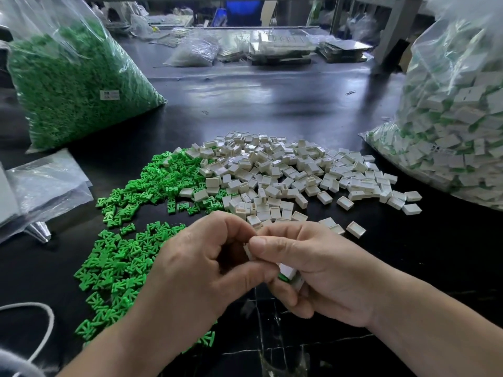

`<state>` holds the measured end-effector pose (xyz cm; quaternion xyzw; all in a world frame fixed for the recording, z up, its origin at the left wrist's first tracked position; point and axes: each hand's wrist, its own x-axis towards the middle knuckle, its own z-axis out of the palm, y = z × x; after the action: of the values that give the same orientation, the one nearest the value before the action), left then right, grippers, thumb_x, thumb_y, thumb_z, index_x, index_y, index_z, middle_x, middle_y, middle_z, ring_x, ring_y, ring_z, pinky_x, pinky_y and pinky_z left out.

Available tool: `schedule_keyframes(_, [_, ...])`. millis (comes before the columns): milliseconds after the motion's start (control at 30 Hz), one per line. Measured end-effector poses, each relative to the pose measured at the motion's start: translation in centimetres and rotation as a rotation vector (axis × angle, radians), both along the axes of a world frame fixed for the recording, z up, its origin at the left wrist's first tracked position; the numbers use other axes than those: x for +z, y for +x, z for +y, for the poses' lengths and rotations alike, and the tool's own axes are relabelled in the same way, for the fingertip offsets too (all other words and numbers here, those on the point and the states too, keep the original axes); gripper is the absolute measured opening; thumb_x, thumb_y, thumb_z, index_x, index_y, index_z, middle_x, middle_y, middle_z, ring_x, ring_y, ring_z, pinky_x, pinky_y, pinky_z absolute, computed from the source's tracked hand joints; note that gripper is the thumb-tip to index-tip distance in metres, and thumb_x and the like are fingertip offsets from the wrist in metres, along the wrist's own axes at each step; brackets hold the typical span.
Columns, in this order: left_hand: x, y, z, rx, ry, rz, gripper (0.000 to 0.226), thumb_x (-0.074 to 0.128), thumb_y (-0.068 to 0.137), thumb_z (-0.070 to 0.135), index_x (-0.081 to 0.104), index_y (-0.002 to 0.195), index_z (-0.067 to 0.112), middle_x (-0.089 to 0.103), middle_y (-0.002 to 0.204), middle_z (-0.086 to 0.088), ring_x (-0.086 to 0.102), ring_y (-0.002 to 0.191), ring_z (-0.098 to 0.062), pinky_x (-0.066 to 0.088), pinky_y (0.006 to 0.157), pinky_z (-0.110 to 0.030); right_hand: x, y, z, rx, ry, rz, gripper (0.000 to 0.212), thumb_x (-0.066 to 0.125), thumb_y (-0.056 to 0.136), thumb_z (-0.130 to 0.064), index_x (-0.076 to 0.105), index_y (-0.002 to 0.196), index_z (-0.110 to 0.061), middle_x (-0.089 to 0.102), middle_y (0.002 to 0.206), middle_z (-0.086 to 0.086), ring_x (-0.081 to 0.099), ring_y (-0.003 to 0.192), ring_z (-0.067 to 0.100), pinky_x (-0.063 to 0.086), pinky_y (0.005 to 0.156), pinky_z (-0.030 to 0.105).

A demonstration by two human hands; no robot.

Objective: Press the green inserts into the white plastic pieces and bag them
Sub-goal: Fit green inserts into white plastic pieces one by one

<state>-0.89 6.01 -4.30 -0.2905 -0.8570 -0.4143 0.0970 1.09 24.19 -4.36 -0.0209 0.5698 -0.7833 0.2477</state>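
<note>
Left hand point(201, 268) and right hand point(321, 273) together pinch one white piece point(249, 251), with more tucked in the right palm. Beyond them on the surface point(272, 99) lie big heaps of green inserts point(130, 254) and white pieces point(285, 172), so plenty seems left to do, though the bag point(457, 126) at right looks well filled.

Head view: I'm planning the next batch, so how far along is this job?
Done: the clear bag on the right is packed with white-and-green assemblies. In hand: the left hand and right hand pinch a white piece showing green at its edge. Remaining: the loose white pieces, the loose green inserts and a full bag of green inserts.
</note>
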Motion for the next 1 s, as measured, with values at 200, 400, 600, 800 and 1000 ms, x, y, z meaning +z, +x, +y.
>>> schedule_keyframes(200, [0.2,-1.6,-1.6,0.050,-0.164,0.041,0.034,0.045,0.082,0.074,0.053,0.104,0.049,0.057,0.093,0.023,0.057,0.088,0.004,0.046,0.056,-0.013,0.2,-0.4,0.9,-0.122,-0.111,0.020,0.013,0.076,0.082,-0.021,0.064,0.081,-0.018,0.067,0.073,0.006,0.051,0.041,0.009,0.038,0.035,0.018])
schedule_keyframes(400, [-0.5,-2.4,-2.4,0.126,-0.502,0.018,0.039,0.046,0.080,0.064,0.067,0.102,0.040,0.053,0.093,0.024,0.051,0.083,0.003,0.045,0.068,-0.022,0.4,-0.5,1.3,-0.238,-0.113,0.030,0.014,0.079,0.076,-0.022,0.067,0.082,-0.023,0.059,0.067,0.003,0.043,0.038,0.010,0.032,0.035,0.016])
schedule_keyframes(600, [-0.7,-1.9,-1.5,0.161,-0.668,0.137,0.028,0.061,0.078,0.057,0.069,0.094,0.036,0.058,0.084,0.017,0.055,0.080,-0.011,0.035,0.065,-0.025,0.3,-0.4,0.9,-0.229,-0.036,0.009,0.021,0.077,0.076,-0.020,0.073,0.096,-0.020,0.053,0.066,0.001,0.041,0.042,0.010,0.031,0.037,0.018])
schedule_keyframes(800, [-1.2,-1.8,-1.2,0.146,-0.644,0.190,0.024,0.062,0.081,0.048,0.071,0.096,0.031,0.057,0.078,0.013,0.056,0.072,-0.013,0.041,0.062,-0.028,0.2,-0.5,0.6,-0.241,-0.019,-0.057,0.019,0.072,0.085,-0.036,0.075,0.089,-0.018,0.054,0.069,0.001,0.044,0.046,0.011,0.033,0.038,0.020])
schedule_keyframes(1000, [-1.7,-2.2,-0.4,0.117,-0.650,0.207,0.014,0.070,0.078,0.042,0.070,0.089,0.032,0.058,0.082,0.011,0.056,0.077,-0.015,0.042,0.067,-0.032,-0.1,-0.6,0.8,-0.257,-0.076,-0.106,0.022,0.077,0.073,-0.018,0.078,0.094,-0.010,0.061,0.076,0.006,0.051,0.052,0.014,0.039,0.038,0.022])
